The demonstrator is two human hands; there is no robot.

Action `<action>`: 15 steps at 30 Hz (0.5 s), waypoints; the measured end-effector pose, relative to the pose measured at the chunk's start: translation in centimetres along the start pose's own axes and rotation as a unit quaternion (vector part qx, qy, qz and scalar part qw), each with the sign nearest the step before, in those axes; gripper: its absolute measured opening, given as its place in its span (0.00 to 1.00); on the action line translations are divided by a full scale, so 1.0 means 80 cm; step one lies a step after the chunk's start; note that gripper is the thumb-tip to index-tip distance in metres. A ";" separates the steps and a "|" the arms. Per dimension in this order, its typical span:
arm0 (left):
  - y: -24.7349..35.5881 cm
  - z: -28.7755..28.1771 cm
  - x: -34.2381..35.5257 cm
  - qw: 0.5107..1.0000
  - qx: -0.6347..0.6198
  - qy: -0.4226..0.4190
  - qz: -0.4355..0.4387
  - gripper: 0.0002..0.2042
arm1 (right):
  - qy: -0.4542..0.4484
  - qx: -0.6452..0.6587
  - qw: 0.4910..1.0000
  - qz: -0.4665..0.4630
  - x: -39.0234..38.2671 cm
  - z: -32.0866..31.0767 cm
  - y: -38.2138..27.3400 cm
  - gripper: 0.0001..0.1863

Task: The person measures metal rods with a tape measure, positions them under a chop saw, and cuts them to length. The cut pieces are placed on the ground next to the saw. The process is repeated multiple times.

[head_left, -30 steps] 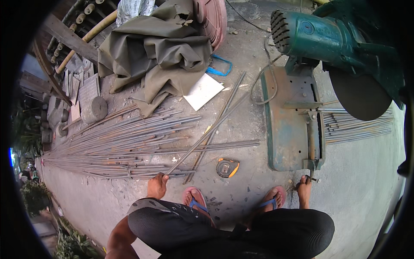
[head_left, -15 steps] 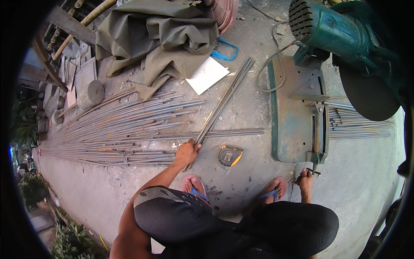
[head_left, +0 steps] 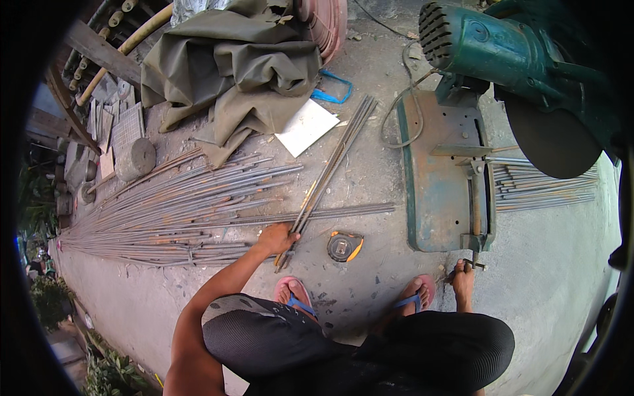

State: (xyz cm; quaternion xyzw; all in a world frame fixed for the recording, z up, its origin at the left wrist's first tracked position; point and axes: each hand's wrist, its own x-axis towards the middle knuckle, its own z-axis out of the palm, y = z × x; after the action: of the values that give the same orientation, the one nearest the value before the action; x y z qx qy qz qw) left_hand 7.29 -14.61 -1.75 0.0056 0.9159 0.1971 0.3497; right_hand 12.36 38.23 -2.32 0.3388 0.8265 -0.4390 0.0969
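I have my left hand (head_left: 281,239) closed round a small bundle of steel rods (head_left: 330,165), which lies diagonally over other rods. My right hand (head_left: 462,276) grips the vise handle (head_left: 474,264) at the near end of the green cut-off saw's metal base (head_left: 436,198). The saw's motor (head_left: 482,39) and dark cutting disc (head_left: 541,135) are at the upper right. A black and orange tape measure (head_left: 345,246) lies between my left hand and the saw, above my sandalled feet (head_left: 294,297).
Long rods (head_left: 152,221) fan out at left, shorter rods (head_left: 541,188) lie beyond the base. A white tile (head_left: 305,127), crumpled tarp (head_left: 224,72), blue plastic loop (head_left: 330,86), pink round object (head_left: 322,26), cable (head_left: 413,99), concrete cylinder (head_left: 135,158) and bamboo poles (head_left: 142,36) are around.
My left hand has moved rightward and forward along the ground to hold the rods, which now lie closer together as one bundle. My right hand stays at the vise handle.
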 end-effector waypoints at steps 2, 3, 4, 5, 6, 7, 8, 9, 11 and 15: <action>0.006 0.011 -0.007 0.998 0.029 0.046 -0.018 0.21 | -0.022 0.006 1.000 0.006 -0.003 -0.001 -0.004 0.19; 0.008 0.017 -0.009 0.996 0.048 0.069 -0.022 0.21 | -0.032 0.014 0.999 0.002 -0.005 -0.006 -0.006 0.19; 0.008 0.021 -0.011 0.995 0.056 0.076 -0.028 0.21 | -0.077 -0.012 0.997 -0.010 -0.005 -0.013 -0.007 0.19; 0.008 0.024 -0.011 0.994 0.073 0.082 -0.025 0.20 | -0.119 -0.030 0.992 -0.027 -0.005 -0.022 -0.008 0.19; 0.007 0.027 -0.012 0.993 0.083 0.081 -0.024 0.20 | -0.153 -0.054 0.986 -0.031 -0.005 -0.036 -0.008 0.19; 0.006 0.028 -0.012 0.991 0.097 0.086 -0.019 0.19 | -0.190 -0.087 0.978 -0.026 -0.004 -0.059 -0.008 0.18; 0.005 0.029 -0.013 0.993 0.091 0.077 -0.016 0.21 | -0.174 -0.074 0.982 0.004 0.000 -0.083 -0.009 0.17; 0.003 0.029 -0.015 0.993 0.089 0.078 -0.014 0.22 | -0.161 -0.061 0.985 0.030 0.005 -0.106 -0.011 0.17; 0.001 0.026 -0.022 0.986 0.111 0.121 0.017 0.27 | -0.112 -0.028 0.993 0.040 0.026 -0.148 -0.021 0.16; 0.000 -0.017 -0.036 0.990 -0.002 0.142 0.016 0.31 | 0.000 0.150 0.989 0.000 0.103 -0.187 -0.071 0.14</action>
State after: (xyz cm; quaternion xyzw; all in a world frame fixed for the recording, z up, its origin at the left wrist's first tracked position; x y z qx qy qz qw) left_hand 8.56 -15.53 1.01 -0.0083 0.9558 0.2033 0.2124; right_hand 4.54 51.83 6.56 0.3500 0.7514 -0.5575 0.0450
